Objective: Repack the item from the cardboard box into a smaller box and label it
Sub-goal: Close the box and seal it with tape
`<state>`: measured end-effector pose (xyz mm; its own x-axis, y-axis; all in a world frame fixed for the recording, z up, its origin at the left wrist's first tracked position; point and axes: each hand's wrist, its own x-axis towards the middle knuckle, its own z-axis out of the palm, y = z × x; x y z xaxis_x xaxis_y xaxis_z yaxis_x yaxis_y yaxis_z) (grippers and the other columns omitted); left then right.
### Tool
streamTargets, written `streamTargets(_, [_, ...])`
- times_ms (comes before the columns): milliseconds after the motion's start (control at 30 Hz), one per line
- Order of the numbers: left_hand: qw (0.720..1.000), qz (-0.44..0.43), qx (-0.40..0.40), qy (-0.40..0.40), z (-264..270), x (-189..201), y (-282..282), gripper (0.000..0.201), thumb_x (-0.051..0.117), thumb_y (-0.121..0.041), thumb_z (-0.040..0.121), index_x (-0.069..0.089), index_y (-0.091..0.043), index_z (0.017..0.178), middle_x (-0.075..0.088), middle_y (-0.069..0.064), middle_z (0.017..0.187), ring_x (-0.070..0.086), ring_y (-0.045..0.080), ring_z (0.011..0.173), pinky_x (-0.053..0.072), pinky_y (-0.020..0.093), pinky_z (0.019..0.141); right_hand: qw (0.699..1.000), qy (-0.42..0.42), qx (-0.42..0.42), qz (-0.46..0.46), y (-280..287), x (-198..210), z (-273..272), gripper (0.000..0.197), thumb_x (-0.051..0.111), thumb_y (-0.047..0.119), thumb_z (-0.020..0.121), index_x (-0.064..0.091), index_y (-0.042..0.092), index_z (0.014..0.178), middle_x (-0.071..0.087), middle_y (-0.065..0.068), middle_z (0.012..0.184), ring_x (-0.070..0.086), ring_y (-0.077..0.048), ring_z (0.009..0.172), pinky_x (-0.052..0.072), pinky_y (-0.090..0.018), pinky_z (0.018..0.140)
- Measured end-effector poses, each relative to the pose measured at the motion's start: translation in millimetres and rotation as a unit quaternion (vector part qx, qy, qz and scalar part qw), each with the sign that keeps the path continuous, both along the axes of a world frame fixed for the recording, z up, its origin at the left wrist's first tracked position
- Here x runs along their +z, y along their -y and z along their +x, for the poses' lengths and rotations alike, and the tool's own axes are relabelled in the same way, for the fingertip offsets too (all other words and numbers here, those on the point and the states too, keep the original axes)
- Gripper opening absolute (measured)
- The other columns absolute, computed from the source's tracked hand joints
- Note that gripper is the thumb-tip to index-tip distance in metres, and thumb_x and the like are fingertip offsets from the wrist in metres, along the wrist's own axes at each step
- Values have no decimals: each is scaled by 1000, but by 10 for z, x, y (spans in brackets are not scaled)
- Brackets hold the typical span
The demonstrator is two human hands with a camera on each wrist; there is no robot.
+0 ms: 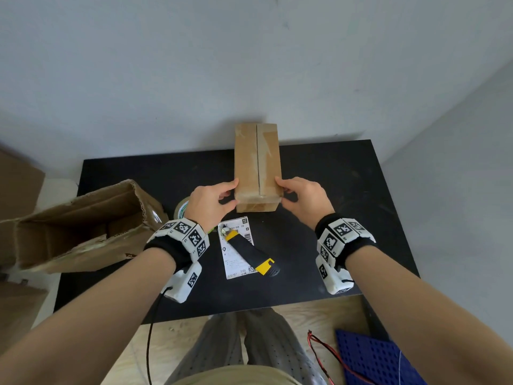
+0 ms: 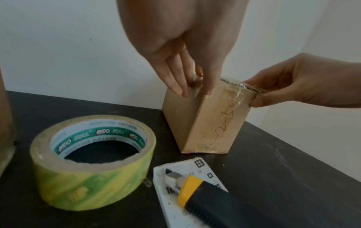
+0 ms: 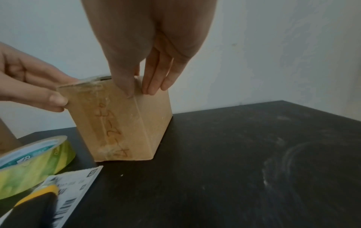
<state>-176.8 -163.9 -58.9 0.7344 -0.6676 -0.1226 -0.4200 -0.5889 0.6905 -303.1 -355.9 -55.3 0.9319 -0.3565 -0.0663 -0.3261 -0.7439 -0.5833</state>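
A small brown cardboard box (image 1: 256, 165) lies on the black table (image 1: 347, 190), its top flaps closed with a seam down the middle and old clear tape on it. My left hand (image 1: 213, 200) pinches its near left top corner. My right hand (image 1: 301, 197) pinches the near right corner. The wrist views show the small box (image 2: 203, 121) (image 3: 121, 123) with handwriting on its front face and fingers over the top edge. A large open cardboard box (image 1: 80, 226) lies on its side at the left. A white shipping label (image 1: 236, 245) lies just in front of the small box.
A yellow-and-black utility knife (image 1: 254, 252) rests across the label. A roll of tape (image 2: 91, 162) sits left of the small box, under my left hand. More cardboard (image 1: 16, 184) stands at the far left. A blue perforated board (image 1: 377, 359) lies on the floor.
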Motion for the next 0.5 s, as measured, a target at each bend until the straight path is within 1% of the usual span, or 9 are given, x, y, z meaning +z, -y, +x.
streamTargets(100, [1000,2,10,2,-31,20,20,48,71,-18,82,57,-18,128,69,6,112,65,14,104,44,19,90,1000,-2,1,5,-44,-43,-31,56,70,11,81,51,16,133,61,-3,110,59,-17,98,51,-35,89])
streamTargets(200, [1000,24,-12,-3,7,23,-7,52,66,-4,83,54,-20,131,69,8,113,64,17,107,46,31,101,998,-49,37,17,27,-20,-95,71,63,-5,78,40,19,141,55,-2,124,55,-20,110,46,-30,97])
streamTargets(233, [999,37,-24,-6,29,26,-20,56,60,4,83,53,-21,133,68,8,115,63,18,110,44,33,103,996,-69,48,22,61,11,-110,72,59,-7,79,37,20,143,53,-1,127,53,-19,114,43,-28,99])
streamTargets(300, [997,56,-40,-18,57,53,-44,62,48,12,82,52,-23,133,67,9,117,62,19,111,43,28,102,994,-89,51,43,104,83,-109,64,53,1,86,37,23,143,55,-1,127,53,-18,112,41,-25,98])
streamTargets(367, [999,40,-27,-22,67,89,-34,54,48,6,84,57,-22,129,69,8,112,67,15,91,50,22,87,993,-80,29,82,113,134,-71,47,50,14,93,44,23,139,59,0,121,55,-16,109,41,-24,98])
streamTargets(400, [999,28,-14,-21,55,110,-16,45,51,-1,87,60,-20,126,71,6,106,67,12,78,51,20,78,993,-72,16,92,113,146,-49,41,50,22,95,49,22,136,62,1,118,56,-15,108,43,-27,98])
streamTargets(433, [1000,14,-4,-20,33,128,2,36,56,-10,88,63,-19,123,73,3,102,67,10,75,53,21,76,994,-65,4,92,106,151,-30,39,52,30,94,53,22,132,64,1,115,57,-15,106,45,-31,98])
streamTargets(467, [1000,7,0,-14,17,146,25,33,61,-21,88,64,-18,120,72,1,104,68,10,82,54,25,81,994,-61,-6,86,98,148,-10,40,55,37,92,57,22,129,65,2,112,59,-14,103,47,-34,96])
streamTargets(500, [1000,10,-3,-2,-2,155,48,38,65,-33,85,64,-17,120,71,0,109,68,10,92,54,30,88,996,-59,-13,73,86,141,4,44,58,43,89,58,22,127,67,2,109,60,-13,100,48,-34,93])
